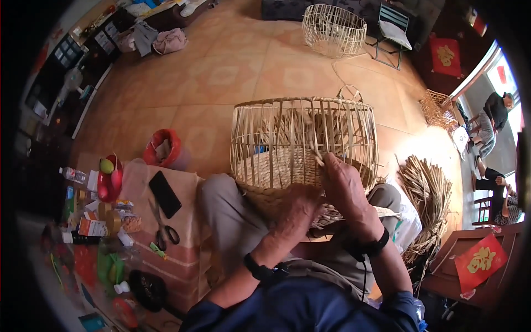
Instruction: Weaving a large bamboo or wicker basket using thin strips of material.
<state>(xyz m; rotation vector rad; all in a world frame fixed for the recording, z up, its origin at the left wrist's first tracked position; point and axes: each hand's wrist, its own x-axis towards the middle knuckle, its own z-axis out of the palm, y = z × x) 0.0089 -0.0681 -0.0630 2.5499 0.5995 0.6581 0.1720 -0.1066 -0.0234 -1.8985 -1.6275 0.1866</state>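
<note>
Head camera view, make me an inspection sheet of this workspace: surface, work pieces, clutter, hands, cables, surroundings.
Surface: table on the left, brown cloth, crowded along its left side.
Work pieces: partly woven basket at the knees, bare ribs showing; straw bundle on the right.
Clutter: scissors, phone, bottles and packets on the table.
Left hand: at the basket's near side, grip hidden.
Right hand: fingers closed on a pale strip.
Cables: thin black cord below the right wrist, ends unclear.
Surroundings: tiled floor, red-lined bin, open basket frame, folding chair, two people at far right.
</note>
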